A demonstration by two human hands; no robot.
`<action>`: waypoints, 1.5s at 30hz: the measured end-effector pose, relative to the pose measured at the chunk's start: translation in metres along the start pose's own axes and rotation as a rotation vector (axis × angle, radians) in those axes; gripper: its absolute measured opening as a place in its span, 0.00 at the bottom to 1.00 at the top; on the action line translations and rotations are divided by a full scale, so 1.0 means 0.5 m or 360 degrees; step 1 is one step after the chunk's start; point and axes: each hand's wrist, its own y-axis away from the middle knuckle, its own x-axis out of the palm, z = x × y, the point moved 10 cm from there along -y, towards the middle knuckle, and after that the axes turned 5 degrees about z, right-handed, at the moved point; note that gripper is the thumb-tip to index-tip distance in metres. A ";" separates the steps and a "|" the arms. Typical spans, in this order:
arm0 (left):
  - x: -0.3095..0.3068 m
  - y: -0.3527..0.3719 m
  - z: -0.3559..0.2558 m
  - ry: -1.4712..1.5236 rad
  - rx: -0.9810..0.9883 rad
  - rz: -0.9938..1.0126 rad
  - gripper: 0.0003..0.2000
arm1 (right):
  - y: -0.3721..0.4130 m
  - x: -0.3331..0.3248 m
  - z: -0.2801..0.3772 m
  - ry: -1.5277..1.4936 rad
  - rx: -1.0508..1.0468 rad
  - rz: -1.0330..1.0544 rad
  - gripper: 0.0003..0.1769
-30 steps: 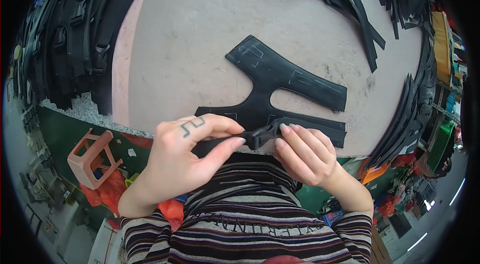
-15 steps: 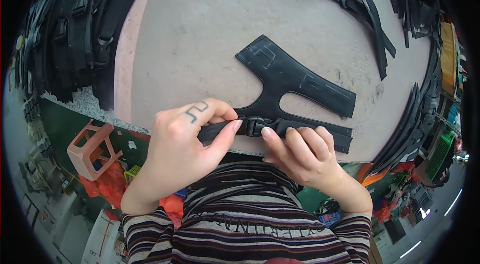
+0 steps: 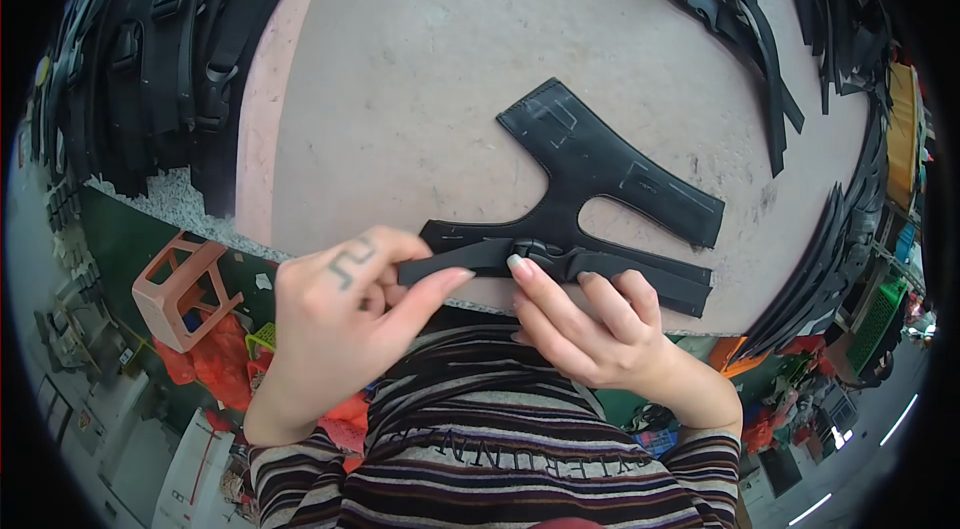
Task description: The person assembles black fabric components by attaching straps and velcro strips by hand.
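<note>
A black piece with several arms, like a leather harness panel (image 3: 570, 169), lies on the table close to me. Along its near arm runs a black webbing strap (image 3: 465, 257) with a black plastic side-release buckle (image 3: 541, 251). My left hand (image 3: 335, 314) is curled around the strap's left end, its thumb stretched along the lower edge. Right of it, my right hand (image 3: 600, 334) grips the buckle, one fingertip on its front and the other fingers bent against the strap. The undersides of the buckle and strap are hidden.
Many black straps with buckles (image 3: 125, 79) hang over the table's left side. More buckled straps (image 3: 735, 14) lie at the back right, and a stack of black strips (image 3: 800, 279) lines the right edge. A pink stool (image 3: 180, 294) stands below left.
My left hand has moved left from the buckle along the strap, and its thumb and forefinger have parted. My right fingertip has shifted onto the buckle. The view has shifted slightly.
</note>
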 end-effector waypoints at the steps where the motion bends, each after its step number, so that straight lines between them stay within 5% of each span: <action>1: -0.005 0.003 0.028 0.0188 -0.0106 -0.0028 0.06 | -0.002 0.000 -0.001 0.0002 0.0007 -0.0020 0.12; 4: 0.010 0.012 0.093 0.0588 -0.0361 -0.0028 0.05 | -0.007 -0.002 0.004 0.0023 0.0013 -0.0059 0.12; 16: 0.002 0.006 0.066 0.0256 -0.0091 -0.0165 0.07 | -0.046 0.008 0.038 0.0310 0.0084 -0.0091 0.26; 19: 0.001 0.004 0.049 0.0051 -0.0006 -0.0120 0.07 | -0.051 0.017 0.049 0.0481 0.0020 -0.0019 0.26; 22: -0.011 0.038 0.032 -0.0754 0.0105 -0.0159 0.12 | -0.065 0.013 0.045 0.0467 0.0088 0.0013 0.25; 25: 0.046 0.086 -0.040 -0.1179 0.0726 -0.0242 0.21 | -0.075 0.014 0.040 0.0405 0.0048 0.0098 0.25; 26: 0.072 0.090 0.001 -0.1204 0.0673 -0.0110 0.23 | -0.073 0.012 0.036 0.0358 0.0062 0.0091 0.24; 35: 0.034 0.059 -0.038 -0.0995 0.0917 -0.0073 0.21 | -0.072 0.003 0.042 0.0390 0.0052 0.0073 0.20; 41: 0.011 -0.153 -0.139 -0.0355 0.0913 -0.0257 0.24 | -0.021 0.016 0.034 0.0294 0.0149 0.0015 0.31; 45: 0.081 -0.214 -0.167 -0.0480 0.1049 0.0157 0.19 | 0.054 -0.022 0.043 -0.0038 0.0346 -0.0127 0.28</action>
